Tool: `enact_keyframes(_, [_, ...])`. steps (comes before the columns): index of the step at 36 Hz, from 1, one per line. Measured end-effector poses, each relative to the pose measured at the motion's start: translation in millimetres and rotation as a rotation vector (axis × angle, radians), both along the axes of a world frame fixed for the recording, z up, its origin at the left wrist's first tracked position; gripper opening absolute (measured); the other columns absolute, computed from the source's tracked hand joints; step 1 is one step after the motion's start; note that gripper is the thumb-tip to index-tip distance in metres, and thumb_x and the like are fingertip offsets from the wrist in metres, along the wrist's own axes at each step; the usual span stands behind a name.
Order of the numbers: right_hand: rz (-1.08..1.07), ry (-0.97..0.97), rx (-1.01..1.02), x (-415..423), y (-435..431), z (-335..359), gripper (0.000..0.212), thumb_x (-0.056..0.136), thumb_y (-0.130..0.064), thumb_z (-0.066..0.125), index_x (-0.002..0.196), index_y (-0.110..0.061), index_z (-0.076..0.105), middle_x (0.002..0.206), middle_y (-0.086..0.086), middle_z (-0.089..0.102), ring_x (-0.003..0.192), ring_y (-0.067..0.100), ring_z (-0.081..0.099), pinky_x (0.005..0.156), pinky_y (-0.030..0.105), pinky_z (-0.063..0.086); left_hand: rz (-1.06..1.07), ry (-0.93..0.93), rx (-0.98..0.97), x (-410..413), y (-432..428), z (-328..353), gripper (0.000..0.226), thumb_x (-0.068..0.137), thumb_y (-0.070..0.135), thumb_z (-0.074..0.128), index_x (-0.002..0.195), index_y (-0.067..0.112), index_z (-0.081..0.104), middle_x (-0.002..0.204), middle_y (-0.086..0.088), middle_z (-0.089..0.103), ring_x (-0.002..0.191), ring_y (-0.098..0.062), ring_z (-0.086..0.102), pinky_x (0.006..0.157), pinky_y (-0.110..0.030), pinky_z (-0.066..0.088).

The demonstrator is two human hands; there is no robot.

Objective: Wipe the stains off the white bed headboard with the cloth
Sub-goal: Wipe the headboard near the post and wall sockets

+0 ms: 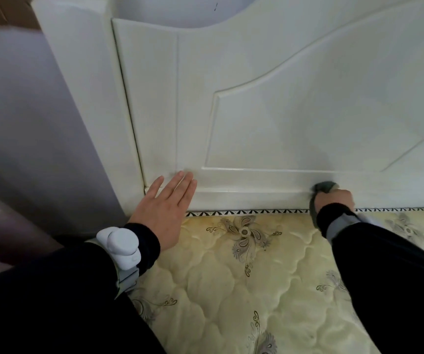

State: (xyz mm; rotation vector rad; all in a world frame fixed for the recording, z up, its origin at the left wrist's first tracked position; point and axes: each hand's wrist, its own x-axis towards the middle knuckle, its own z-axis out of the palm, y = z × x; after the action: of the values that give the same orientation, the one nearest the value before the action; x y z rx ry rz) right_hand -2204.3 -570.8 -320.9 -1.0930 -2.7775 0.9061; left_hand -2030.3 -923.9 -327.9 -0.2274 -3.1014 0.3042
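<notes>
Where the pale purple wall [27,111] ended on the left, the white headboard [269,111] stood up tall, with a thick post at its edge and curvy raised lines across its front. Low down near that post lay the left hand [163,213]. It was flat, with its fingers straight and close together and the thumb held a little apart. The fingertips touched the bottom strip of the headboard, and the hand held nothing. A faint grey smudge [180,172] showed on the white just above those fingertips. A lumpy white gadget [120,245] sat on the left wrist, over a dark sleeve. Under both arms was the mattress [231,277], pale yellow and puffy, with grey flowers sewn on it. A thin black and white trim [244,213] ran along where the mattress met the headboard. Further right, well apart from the left hand, was the right hand [335,201]. Its fingers were curled tight around the cloth [324,186], which was grey-green and bunched up. The cloth was pressed against the bottom strip of the headboard, just above the mattress, and a bit of it poked out above the knuckles. A grey band [341,226] went around the right wrist, next to another dark sleeve.
</notes>
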Motion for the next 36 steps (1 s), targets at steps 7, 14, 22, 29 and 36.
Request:
enact_keyframes(7, [0.077,0.092,-0.145,39.1,-97.6,-5.7,0.027,0.09,-0.014,0.056,0.11,-0.002,0.043,0.098,0.012,0.057,0.087,0.028,0.055,0.078,0.032,0.039,-0.012,0.013,-0.001,-3.9,2.3,0.4,0.088,0.088,0.019,0.032,0.156,0.009,-0.023,0.164,-0.009,-0.027,0.153,-0.023,-0.022,0.123,-0.049,-0.009])
enact_keyframes(14, [0.392,0.139,-0.172,82.8,-170.7,-5.2,0.023,0.093,-0.021,0.054,0.092,-0.013,0.032,0.107,0.013,0.058,0.086,0.029,0.059,0.079,0.033,0.047,0.017,0.016,-0.016,11.2,-2.1,11.1,0.087,0.09,0.023,0.035,0.156,0.011,-0.021,0.167,-0.008,-0.018,0.154,-0.024,-0.016,0.123,-0.05,-0.005])
enact_keyframes(22, [0.659,-0.011,-0.181,132.1,-176.8,21.1,0.044,0.1,-0.04,0.05,0.106,0.001,0.065,0.107,0.017,0.068,0.103,0.036,0.063,0.085,0.033,0.048,0.054,-0.152,0.065,38.6,6.9,39.8,0.074,0.095,0.024,0.038,0.161,0.022,0.006,0.149,0.004,0.043,0.137,-0.021,0.04,0.115,-0.041,0.027])
enact_keyframes(29, [0.674,0.035,-0.251,190.7,-194.4,42.7,0.031,0.091,-0.034,0.056,0.107,-0.007,0.054,0.104,0.01,0.067,0.098,0.031,0.064,0.082,0.033,0.051,-0.084,-0.126,0.276,61.8,26.9,46.8,0.076,0.095,0.052,0.048,0.16,0.028,0.016,0.14,0.002,0.046,0.116,-0.022,0.052,0.097,-0.037,0.043])
enact_keyframes(36, [0.671,0.13,-0.403,221.2,-196.1,76.1,0.033,0.084,-0.027,0.059,0.109,-0.017,0.04,0.087,0.001,0.064,0.079,0.019,0.065,0.072,0.032,0.053,-0.074,0.008,0.346,78.1,25.7,63.7,0.091,0.077,0.062,0.056,0.156,0.031,0.023,0.131,0.004,0.042,0.11,-0.02,0.052,0.096,-0.035,0.043])
